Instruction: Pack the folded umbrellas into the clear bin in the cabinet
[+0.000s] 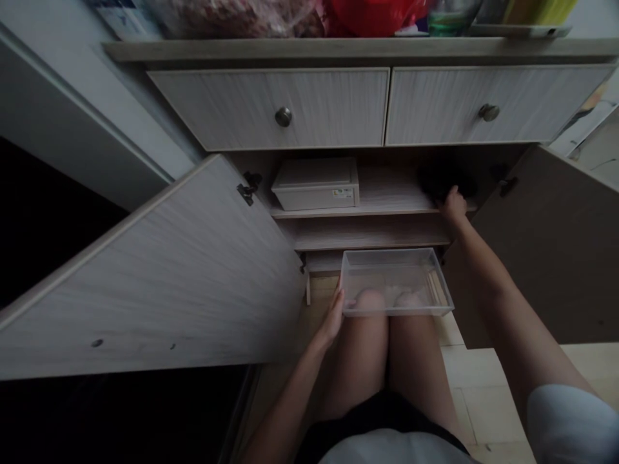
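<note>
A clear plastic box (387, 283) rests across my knees, tilted a little, with its open side up. My left hand (333, 316) grips the left side of this box; some of its fingers are hidden. My right hand (454, 206) reaches into the cabinet at the right end of the upper shelf (387, 193). There its fingers close on a soft-looking black bundle (438, 177), too dark for me to make out its kind. A lidded white storage box (316, 187) with a small label stands on the left part of the same shelf.
Both cabinet doors, left (159, 277) and right (546, 258), stand swung out on either side of me. Above are two drawers with round knobs (283, 116). On the countertop (309, 50) lie plastic bags, a red item (372, 16) and a green-tinted glass (447, 22).
</note>
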Tool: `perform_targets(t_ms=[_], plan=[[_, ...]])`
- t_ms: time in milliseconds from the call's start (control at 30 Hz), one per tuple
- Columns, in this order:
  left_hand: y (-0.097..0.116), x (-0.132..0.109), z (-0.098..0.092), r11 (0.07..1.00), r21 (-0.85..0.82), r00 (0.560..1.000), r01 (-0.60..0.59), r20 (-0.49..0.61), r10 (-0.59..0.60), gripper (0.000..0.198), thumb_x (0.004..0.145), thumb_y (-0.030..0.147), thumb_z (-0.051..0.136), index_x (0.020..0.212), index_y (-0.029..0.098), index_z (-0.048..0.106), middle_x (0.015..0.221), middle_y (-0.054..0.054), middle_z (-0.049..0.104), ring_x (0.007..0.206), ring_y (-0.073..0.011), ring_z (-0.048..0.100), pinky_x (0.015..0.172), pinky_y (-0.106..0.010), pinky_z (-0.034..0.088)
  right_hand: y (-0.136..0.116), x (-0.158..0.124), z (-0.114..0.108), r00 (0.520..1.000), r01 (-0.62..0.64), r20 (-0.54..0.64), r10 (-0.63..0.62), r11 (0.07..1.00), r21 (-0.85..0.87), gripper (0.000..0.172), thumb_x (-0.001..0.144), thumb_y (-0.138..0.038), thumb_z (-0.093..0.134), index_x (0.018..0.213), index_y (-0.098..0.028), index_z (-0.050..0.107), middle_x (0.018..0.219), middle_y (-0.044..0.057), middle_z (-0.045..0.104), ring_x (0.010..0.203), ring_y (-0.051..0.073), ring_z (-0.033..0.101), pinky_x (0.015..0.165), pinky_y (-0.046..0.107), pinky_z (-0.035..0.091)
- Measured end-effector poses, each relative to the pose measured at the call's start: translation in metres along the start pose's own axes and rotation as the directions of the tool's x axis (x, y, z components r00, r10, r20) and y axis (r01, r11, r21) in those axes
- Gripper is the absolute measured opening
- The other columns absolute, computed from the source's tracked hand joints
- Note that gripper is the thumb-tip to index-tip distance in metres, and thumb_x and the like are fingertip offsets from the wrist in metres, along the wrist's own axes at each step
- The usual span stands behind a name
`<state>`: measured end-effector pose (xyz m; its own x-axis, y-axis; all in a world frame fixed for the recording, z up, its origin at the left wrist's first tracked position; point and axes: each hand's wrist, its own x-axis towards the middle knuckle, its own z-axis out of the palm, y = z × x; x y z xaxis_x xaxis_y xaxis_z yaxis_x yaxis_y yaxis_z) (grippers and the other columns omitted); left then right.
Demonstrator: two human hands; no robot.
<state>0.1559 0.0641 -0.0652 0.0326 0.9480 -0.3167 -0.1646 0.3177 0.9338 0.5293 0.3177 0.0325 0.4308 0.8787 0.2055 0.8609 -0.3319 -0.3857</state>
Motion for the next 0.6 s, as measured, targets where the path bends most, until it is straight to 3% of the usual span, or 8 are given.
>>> perform_targets(t_ms=[67, 133, 200, 300, 400, 500, 600], plan=[[0.000, 0.000, 0.000, 1.000, -0.010, 1.000, -0.015, 0.007, 0.015, 0.078, 0.089, 0.067, 0.056, 0.155, 0.030, 0.039, 0.158, -0.007, 0.045, 0.136, -0.0316, 0.052, 0.112, -0.046, 0.044, 0.002, 0.000, -0.004, 0.999, -0.044, -0.027, 0.047, 0.992, 0.118, 0.064, 0.084, -0.037, 0.067, 0.136, -0.005, 0.047, 0.117, 0.026, 0.063, 0.114, 0.037, 0.062, 0.095, 0.048, 0.049], [0.000, 0.000, 0.000, 1.000, -0.014, 1.000, -0.028, 0.009, 0.028, 0.078, 0.088, 0.067, 0.056, 0.155, 0.030, 0.039, 0.159, -0.006, 0.042, 0.138, -0.0316, 0.051, 0.113, -0.046, 0.043, 0.006, -0.005, -0.010, 0.997, -0.008, -0.069, 0.027, 0.965, 0.262, 0.055, 0.083, -0.038, 0.065, 0.129, -0.009, 0.054, 0.115, 0.022, 0.065, 0.113, 0.036, 0.062, 0.096, 0.049, 0.050], [0.000, 0.001, -0.001, 1.000, -0.011, 1.000, -0.019, 0.000, 0.019, 0.077, 0.089, 0.066, 0.055, 0.155, 0.030, 0.038, 0.160, -0.007, 0.042, 0.133, -0.0316, 0.055, 0.113, -0.046, 0.044, 0.014, -0.018, -0.019, 0.992, 0.107, -0.100, -0.071, 0.900, 0.424, 0.052, 0.083, -0.043, 0.065, 0.124, -0.012, 0.058, 0.113, 0.018, 0.067, 0.109, 0.032, 0.063, 0.095, 0.048, 0.051], [0.000, 0.001, -0.001, 1.000, -0.004, 1.000, 0.009, -0.006, -0.009, 0.075, 0.091, 0.065, 0.055, 0.155, 0.029, 0.039, 0.157, -0.009, 0.046, 0.125, -0.0312, 0.062, 0.110, -0.047, 0.046, 0.030, -0.056, -0.036, 0.953, 0.274, -0.078, -0.293, 0.724, 0.633, 0.056, 0.078, -0.053, 0.070, 0.119, -0.016, 0.061, 0.110, 0.013, 0.068, 0.102, 0.028, 0.065, 0.092, 0.044, 0.054], [-0.001, 0.001, -0.001, 0.999, 0.002, 0.999, -0.036, -0.004, 0.036, 0.078, 0.089, 0.066, 0.056, 0.155, 0.027, 0.040, 0.160, -0.009, 0.041, 0.136, -0.0325, 0.053, 0.113, -0.046, 0.044, 0.046, -0.109, -0.054, 0.849, 0.347, 0.040, -0.527, 0.613, 0.710, 0.057, 0.074, -0.057, 0.074, 0.115, -0.019, 0.064, 0.109, 0.010, 0.069, 0.098, 0.026, 0.067, 0.090, 0.041, 0.056], [-0.001, 0.000, -0.001, 0.998, 0.018, 0.998, -0.066, -0.012, 0.066, 0.081, 0.088, 0.068, 0.056, 0.155, 0.026, 0.040, 0.162, -0.007, 0.038, 0.148, -0.0334, 0.038, 0.115, -0.046, 0.042, 0.054, -0.160, -0.064, 0.715, 0.387, 0.186, -0.674, 0.603, 0.697, 0.049, 0.083, -0.051, 0.069, 0.119, -0.019, 0.063, 0.110, 0.010, 0.070, 0.096, 0.024, 0.068, 0.086, 0.038, 0.058], [-0.001, -0.001, -0.001, 0.998, 0.027, 0.998, -0.058, 0.003, 0.057, 0.083, 0.088, 0.069, 0.055, 0.156, 0.027, 0.036, 0.162, -0.007, 0.038, 0.149, -0.0330, 0.034, 0.117, -0.049, 0.039, 0.052, -0.190, -0.061, 0.596, 0.516, 0.232, -0.769, 0.588, 0.623, 0.037, 0.089, -0.038, 0.064, 0.120, -0.019, 0.063, 0.112, 0.011, 0.071, 0.100, 0.025, 0.069, 0.089, 0.039, 0.056]])
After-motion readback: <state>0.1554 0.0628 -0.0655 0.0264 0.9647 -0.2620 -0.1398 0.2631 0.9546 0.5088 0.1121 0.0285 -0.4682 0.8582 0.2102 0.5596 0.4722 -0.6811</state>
